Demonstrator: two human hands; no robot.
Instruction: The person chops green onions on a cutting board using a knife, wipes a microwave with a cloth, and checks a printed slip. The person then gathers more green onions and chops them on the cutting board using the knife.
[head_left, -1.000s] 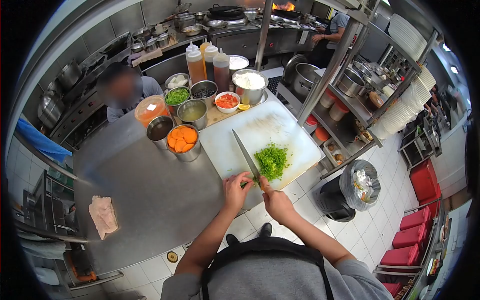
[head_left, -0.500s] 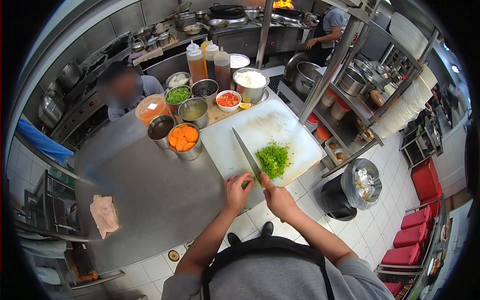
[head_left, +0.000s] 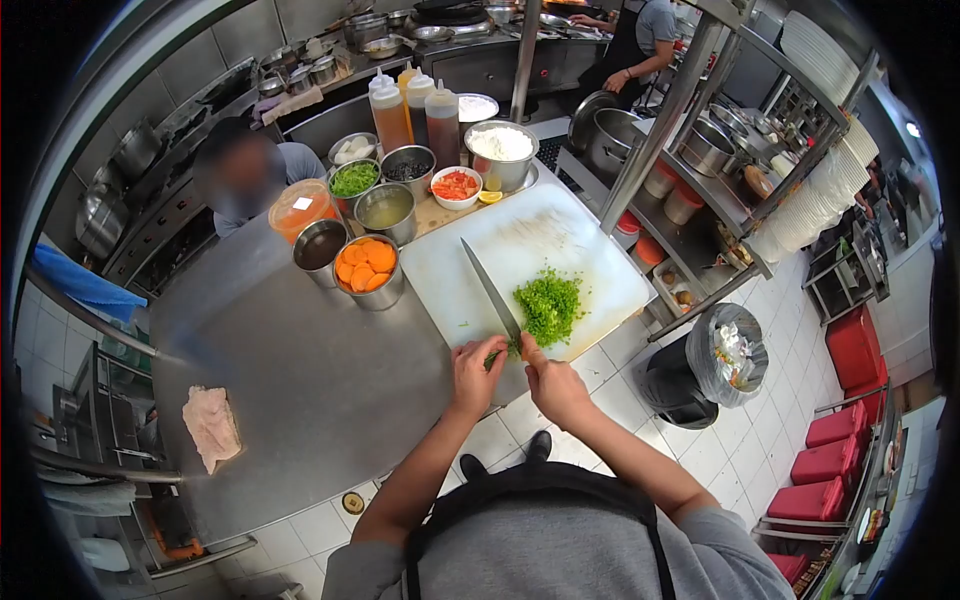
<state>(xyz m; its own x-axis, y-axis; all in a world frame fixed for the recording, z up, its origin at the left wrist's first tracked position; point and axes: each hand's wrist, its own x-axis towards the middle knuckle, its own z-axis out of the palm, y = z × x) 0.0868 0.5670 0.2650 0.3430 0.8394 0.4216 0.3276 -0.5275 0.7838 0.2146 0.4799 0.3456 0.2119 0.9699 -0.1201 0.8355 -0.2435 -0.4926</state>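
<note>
My right hand [head_left: 555, 390] grips the handle of a long knife [head_left: 488, 285], whose blade lies over the white cutting board [head_left: 430, 255] and points away to the upper left. Just left of the knife, my left hand [head_left: 476, 375] has its fingers curled round a small bunch of green stalks [head_left: 491, 359] at the board's near edge. A heap of finely chopped greens [head_left: 549, 306] sits on the board, right of the blade. Both hands are close together, near the knife's handle end.
Beyond the board stand sliced carrots [head_left: 366, 266], a bowl of red pieces [head_left: 456, 187], white powder [head_left: 501, 143] and squeeze bottles [head_left: 390, 112]. Raw meat [head_left: 211, 428] lies on the steel table [head_left: 300, 400]. A person [head_left: 250, 175] is behind the table, another [head_left: 640, 50] near the stove. A bin [head_left: 728, 355] stands right.
The view has shifted slightly. Both hands keep nearly the same places, with the knife still by the greens. The person near the stove has moved left, and the flame there is out of sight.
</note>
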